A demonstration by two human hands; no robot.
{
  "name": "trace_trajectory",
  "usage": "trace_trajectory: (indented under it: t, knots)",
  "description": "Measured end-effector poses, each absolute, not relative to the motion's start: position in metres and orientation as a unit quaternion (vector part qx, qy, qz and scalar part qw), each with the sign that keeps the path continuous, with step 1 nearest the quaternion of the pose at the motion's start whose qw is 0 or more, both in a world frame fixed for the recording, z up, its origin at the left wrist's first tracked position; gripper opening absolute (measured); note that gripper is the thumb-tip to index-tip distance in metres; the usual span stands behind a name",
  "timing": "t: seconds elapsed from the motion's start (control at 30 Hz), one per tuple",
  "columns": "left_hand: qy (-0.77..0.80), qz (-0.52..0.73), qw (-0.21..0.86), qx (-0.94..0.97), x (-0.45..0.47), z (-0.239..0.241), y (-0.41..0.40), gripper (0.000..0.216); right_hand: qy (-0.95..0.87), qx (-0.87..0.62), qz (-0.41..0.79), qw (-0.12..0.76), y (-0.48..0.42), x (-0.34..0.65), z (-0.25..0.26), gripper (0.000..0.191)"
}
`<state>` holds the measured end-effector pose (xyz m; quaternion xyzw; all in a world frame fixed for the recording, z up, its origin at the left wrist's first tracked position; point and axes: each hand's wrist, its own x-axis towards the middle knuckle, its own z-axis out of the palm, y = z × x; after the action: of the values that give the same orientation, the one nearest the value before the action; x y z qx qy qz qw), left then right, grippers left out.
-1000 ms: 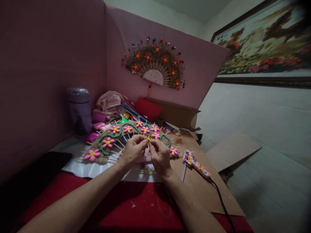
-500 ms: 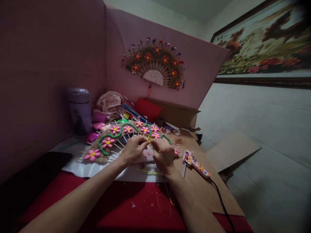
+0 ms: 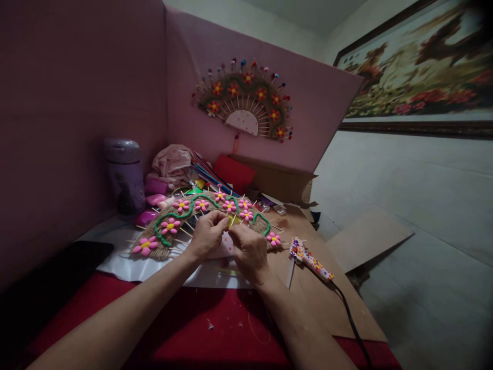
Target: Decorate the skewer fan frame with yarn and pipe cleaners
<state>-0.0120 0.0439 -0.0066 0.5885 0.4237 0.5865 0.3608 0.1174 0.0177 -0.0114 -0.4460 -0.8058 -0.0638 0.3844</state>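
Observation:
A fan-shaped craft [image 3: 181,216] of jute twine and wooden sticks lies on white paper; it bears pink flowers with yellow centres and a green wavy cord. My left hand [image 3: 207,234] and my right hand [image 3: 250,252] meet just in front of its arc. Both pinch a small yellow piece [image 3: 231,221] between their fingertips, fingers closed. A single pink flower [image 3: 274,238] lies at the fan's right end, apart from my right hand.
A glue gun [image 3: 310,259] covered in coloured dots lies right of my hands on brown cardboard [image 3: 327,303], its black cord trailing off. A purple flask [image 3: 125,174], craft supplies and an open carton [image 3: 281,180] stand behind. A finished fan [image 3: 246,100] hangs on the pink board.
My two hands have shifted slightly left and nearer, still pinched together. The yellow piece between the fingertips shows more plainly, and the loose pink flower is uncovered again.

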Motion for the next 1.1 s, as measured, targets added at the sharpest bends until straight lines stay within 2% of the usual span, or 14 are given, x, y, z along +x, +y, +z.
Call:
trace_trajectory:
  t: [0.1,0.17,0.3,0.4,0.47,0.63,0.7,0.77,0.93,1.1]
  knots:
    - [0.427,0.514,0.240,0.704,-0.018,-0.005,0.045,0.013,-0.831,-0.412,-0.089,0.364,0.020,0.124,-0.008,0.016]
    - [0.394,0.458,0.235,0.762,-0.021,-0.003,0.045,0.012,-0.823,-0.397,-0.050,0.403,0.025,0.129,-0.006,0.017]
    - [0.345,0.423,0.392,0.740,-0.022,0.004,0.043,0.012,-0.726,-0.403,0.131,0.542,0.034,0.133,-0.005,0.012]
    - [0.339,0.455,0.477,0.671,-0.019,0.005,0.040,0.023,-0.696,-0.405,0.206,0.556,0.035,0.128,-0.008,0.013]
    - [0.350,0.498,0.435,0.664,-0.017,0.003,0.039,0.023,-0.706,-0.407,0.212,0.539,0.033,0.124,-0.010,0.015]
    - [0.391,0.519,0.210,0.731,-0.015,-0.003,0.039,0.014,-0.723,-0.408,0.204,0.519,0.029,0.121,-0.016,0.018]
    - [0.394,0.513,0.196,0.737,-0.015,-0.003,0.041,0.014,-0.729,-0.407,0.187,0.518,0.029,0.122,-0.017,0.016]
    - [0.387,0.515,0.251,0.722,-0.016,-0.002,0.042,0.013,-0.739,-0.405,0.164,0.513,0.028,0.123,-0.016,0.016]
    - [0.363,0.468,0.480,0.647,-0.020,0.006,0.042,0.019,-0.784,-0.390,0.099,0.473,0.026,0.128,-0.008,0.019]
    - [0.374,0.431,0.477,0.668,-0.025,0.006,0.046,0.017,-0.796,-0.404,0.026,0.451,0.025,0.131,-0.003,0.017]
